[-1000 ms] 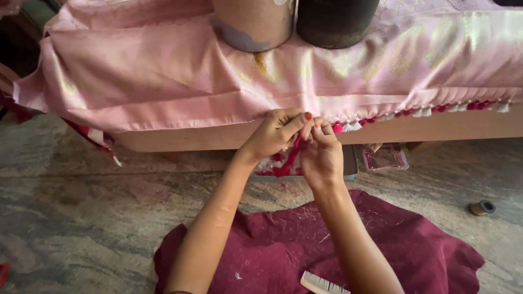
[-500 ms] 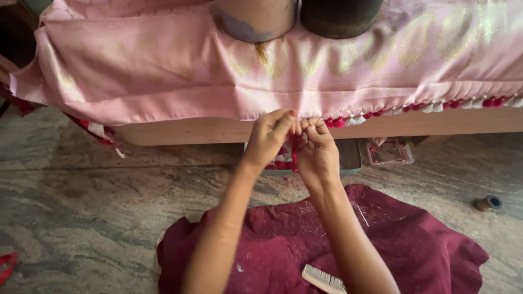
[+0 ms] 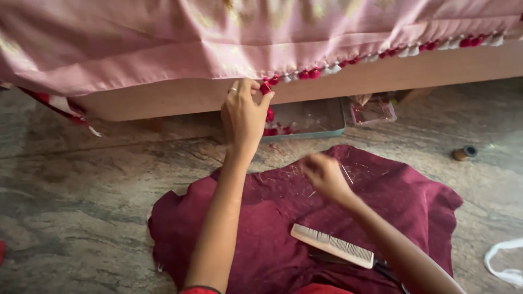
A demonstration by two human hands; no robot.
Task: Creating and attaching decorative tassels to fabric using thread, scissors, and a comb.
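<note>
- The shiny pink satin cloth (image 3: 163,43) hangs over the edge of a low wooden platform (image 3: 381,76) and fills the top of your view; its lower hem carries a row of small red and white tassels (image 3: 327,69).
- The grey-brown marbled stone floor (image 3: 81,179) runs beneath everything.
- A crumpled maroon cloth (image 3: 261,218) lies spread on that floor right in front of you, dusted with short thread clippings.
- Your left hand (image 3: 243,117) is raised to the hem, thumb and fingertips pinched together on one red tassel (image 3: 265,87) at the left end of the row.
- Your right hand (image 3: 325,175) hovers low over the maroon cloth, well apart from the hem; it is blurred, so you cannot tell how its fingers sit.
- A shallow tray with a pale blue rim (image 3: 305,120) sits under the platform edge, just behind your left hand.
- A cream plastic comb (image 3: 332,246) lies on the maroon cloth near your right forearm.
- A small dark thread spool (image 3: 464,153) rests on the floor at far right.
</note>
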